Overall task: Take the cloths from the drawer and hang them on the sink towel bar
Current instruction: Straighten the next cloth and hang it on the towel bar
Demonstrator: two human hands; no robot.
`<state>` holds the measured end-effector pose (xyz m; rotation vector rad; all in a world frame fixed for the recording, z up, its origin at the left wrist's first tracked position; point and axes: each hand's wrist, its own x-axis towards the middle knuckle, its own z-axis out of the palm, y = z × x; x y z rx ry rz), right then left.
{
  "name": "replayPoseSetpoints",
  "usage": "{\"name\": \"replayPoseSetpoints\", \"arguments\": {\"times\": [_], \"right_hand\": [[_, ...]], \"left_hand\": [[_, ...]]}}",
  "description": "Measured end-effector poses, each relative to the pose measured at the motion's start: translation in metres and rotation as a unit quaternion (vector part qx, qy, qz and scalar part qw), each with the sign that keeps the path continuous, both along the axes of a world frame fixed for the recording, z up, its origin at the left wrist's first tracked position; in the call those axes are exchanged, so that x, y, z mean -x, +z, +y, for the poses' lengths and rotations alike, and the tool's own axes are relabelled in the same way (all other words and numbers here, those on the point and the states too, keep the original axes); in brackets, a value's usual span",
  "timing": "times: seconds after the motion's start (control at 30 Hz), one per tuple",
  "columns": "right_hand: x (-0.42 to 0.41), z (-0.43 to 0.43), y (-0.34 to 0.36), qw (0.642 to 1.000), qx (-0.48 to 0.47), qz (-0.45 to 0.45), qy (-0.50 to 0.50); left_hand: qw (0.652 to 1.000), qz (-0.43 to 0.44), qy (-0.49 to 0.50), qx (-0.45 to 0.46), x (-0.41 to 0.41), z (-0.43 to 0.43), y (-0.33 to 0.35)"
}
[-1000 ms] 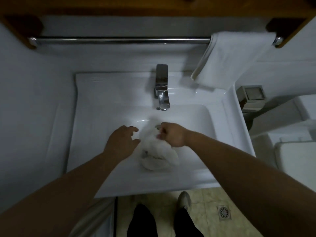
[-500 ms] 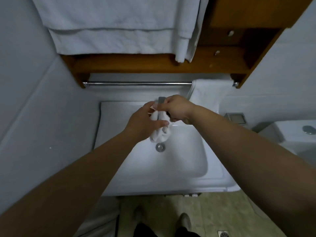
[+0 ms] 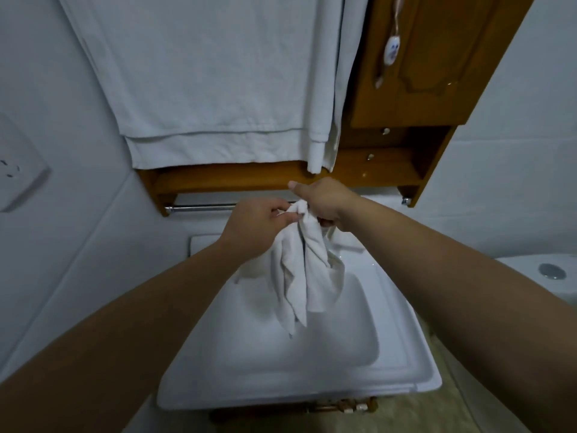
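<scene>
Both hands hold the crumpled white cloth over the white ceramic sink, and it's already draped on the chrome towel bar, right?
Not draped yet. The head view shows the left hand and right hand gripping the crumpled white cloth, which hangs from them over the white ceramic sink, off the chrome towel bar.

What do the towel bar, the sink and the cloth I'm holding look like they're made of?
The towel bar looks like polished metal, maybe chrome: a bright highlight runs along it. The sink looks like glazed white ceramic, smooth with soft sheen. The cloth is matte white fabric, possibly cotton, hanging in limp folds.
</scene>
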<state>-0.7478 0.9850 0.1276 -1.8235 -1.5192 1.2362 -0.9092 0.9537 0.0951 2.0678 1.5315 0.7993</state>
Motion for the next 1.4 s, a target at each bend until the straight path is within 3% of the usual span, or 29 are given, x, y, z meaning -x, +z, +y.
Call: {"name": "replayPoseSetpoints", "arguments": {"times": [0.17, 0.27, 0.5, 0.6, 0.73, 0.87, 0.93, 1.1, 1.3, 1.4], "right_hand": [[-0.006, -0.004, 0.029, 0.999, -0.009, 0.030, -0.014], [-0.006, -0.007, 0.040, 0.995, 0.013, 0.094, -0.031], [-0.011, -0.004, 0.062, 0.979, 0.035, 0.194, -0.050], [-0.017, -0.003, 0.067, 0.976, 0.035, 0.211, -0.034], [-0.022, -0.004, 0.070, 0.953, 0.027, 0.300, 0.016], [-0.028, -0.004, 0.070, 0.949, -0.015, 0.306, 0.074], [-0.031, -0.006, 0.070, 0.952, -0.018, 0.283, 0.113], [-0.031, -0.007, 0.074, 0.978, -0.085, 0.117, 0.153], [-0.021, -0.014, 0.073, 0.951, -0.226, -0.052, 0.203], [-0.016, -0.014, 0.073, 0.939, -0.307, -0.050, 0.149]], "left_hand": [[0.999, -0.012, -0.031, 0.007, 0.001, 0.001, 0.022], [1.000, -0.012, -0.022, -0.006, 0.000, 0.001, 0.035], [0.996, 0.084, -0.022, -0.028, -0.004, 0.000, 0.054], [0.999, 0.042, 0.015, 0.003, 0.000, 0.005, 0.059], [0.996, -0.058, 0.061, 0.034, 0.008, 0.010, 0.068], [0.999, -0.037, 0.016, 0.024, 0.011, 0.008, 0.073], [0.998, -0.051, 0.007, 0.026, 0.013, 0.008, 0.078], [0.991, -0.120, 0.009, 0.060, 0.020, 0.011, 0.086], [0.989, -0.130, -0.007, 0.075, 0.020, 0.014, 0.091], [0.985, -0.148, -0.013, 0.088, 0.020, 0.015, 0.095]]}}
